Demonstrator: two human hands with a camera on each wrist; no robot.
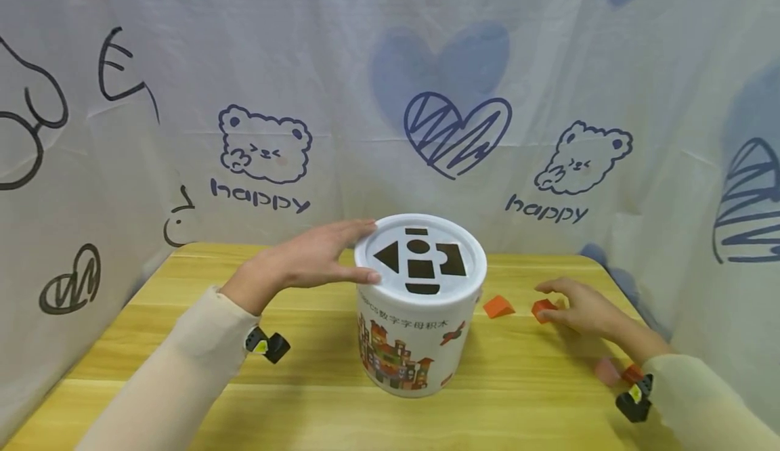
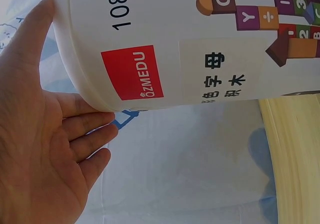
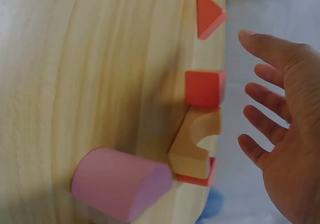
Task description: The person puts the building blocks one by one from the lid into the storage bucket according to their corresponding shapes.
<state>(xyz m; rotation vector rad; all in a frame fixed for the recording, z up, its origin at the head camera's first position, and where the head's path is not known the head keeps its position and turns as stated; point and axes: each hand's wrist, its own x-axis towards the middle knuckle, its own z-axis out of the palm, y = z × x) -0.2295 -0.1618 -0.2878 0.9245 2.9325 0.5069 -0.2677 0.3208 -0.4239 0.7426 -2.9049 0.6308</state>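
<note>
A white bucket (image 1: 420,342) with printed block pictures stands upright on the table. Its white lid (image 1: 384,288) has several dark shaped holes. My left hand (image 1: 311,258) rests at the lid's left edge, thumb on the near side; in the left wrist view its fingers (image 2: 92,134) lie nearly straight by the rim. To the right, my right hand (image 1: 579,307) hovers with fingers spread and nothing in them. Nearest to it is a red cube (image 3: 204,88), beside a natural-wood arch block (image 3: 187,144). A red triangular block (image 3: 207,16) lies farther along.
A pink half-round block (image 3: 115,181) lies on the wooden table (image 1: 524,397), in front of the right hand's wrist. Another red block (image 1: 632,374) is next to it, partly hidden. Behind the table hangs a printed curtain (image 1: 359,166).
</note>
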